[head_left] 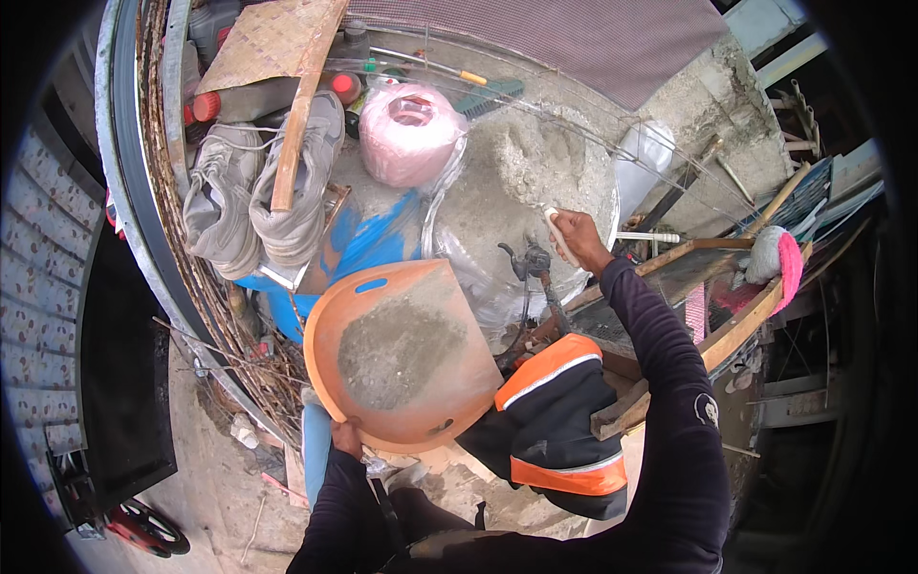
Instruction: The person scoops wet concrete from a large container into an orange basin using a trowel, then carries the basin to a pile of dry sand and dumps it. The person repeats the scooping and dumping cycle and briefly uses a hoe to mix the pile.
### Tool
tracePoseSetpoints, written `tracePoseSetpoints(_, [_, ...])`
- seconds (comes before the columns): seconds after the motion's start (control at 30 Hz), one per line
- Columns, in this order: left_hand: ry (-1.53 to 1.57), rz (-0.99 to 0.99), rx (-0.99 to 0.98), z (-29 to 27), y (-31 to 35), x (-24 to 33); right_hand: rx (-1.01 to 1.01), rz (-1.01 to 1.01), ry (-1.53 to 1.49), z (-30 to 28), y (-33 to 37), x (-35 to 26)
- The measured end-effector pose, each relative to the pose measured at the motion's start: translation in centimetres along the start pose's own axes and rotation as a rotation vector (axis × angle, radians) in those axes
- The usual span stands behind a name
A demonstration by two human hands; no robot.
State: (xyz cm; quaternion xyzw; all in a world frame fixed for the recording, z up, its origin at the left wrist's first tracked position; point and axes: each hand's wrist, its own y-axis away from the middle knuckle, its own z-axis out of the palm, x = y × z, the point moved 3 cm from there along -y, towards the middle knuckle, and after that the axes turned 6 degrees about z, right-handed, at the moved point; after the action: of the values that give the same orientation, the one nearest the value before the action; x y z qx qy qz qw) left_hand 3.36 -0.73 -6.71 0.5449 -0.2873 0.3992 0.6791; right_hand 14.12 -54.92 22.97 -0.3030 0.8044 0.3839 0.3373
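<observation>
Left hand (346,438) pinching curved plastic tray (467,381), grainy powder (387,356) inside; right hand (581,239) gripping pale handle (553,222).

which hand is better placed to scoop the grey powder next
Likely the right hand: it grips a pale-handled tool beside the grey powder, while the left hand holds the orange pan.

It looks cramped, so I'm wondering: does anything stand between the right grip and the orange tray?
Yes: in this view a dark tap-like object and the white sack's near side lie between the right grip and the orange tray. Their height isn't clear.
</observation>
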Motion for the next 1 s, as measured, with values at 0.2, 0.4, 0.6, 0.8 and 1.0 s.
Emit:
tracePoseSetpoints(0.2, [0.088,-0.003,-0.002,1.0,0.3,0.8,-0.034,-0.451,0.684,4.4,9.4,-0.7])
tracePoseSetpoints(0.4, [0.124,-0.027,0.031,0.5,0.0,-0.8,0.237,-0.147,0.46,0.2,9.1,0.4])
tracePoseSetpoints(0.6, [0.118,-0.001,-0.019,0.2,0.2,0.4,0.545,0.23,-0.135,-8.8,4.3,9.0])
tracePoseSetpoints(0.8, [0.129,0.043,0.013,0.1,0.1,1.0,0.545,0.149,0.166,-9.8,-4.0,11.2])
tracePoseSetpoints(1.0, [0.056,-0.037,0.012,0.4,-0.2,1.1,0.637,0.11,-0.011,-11.1,-12.7,5.2])
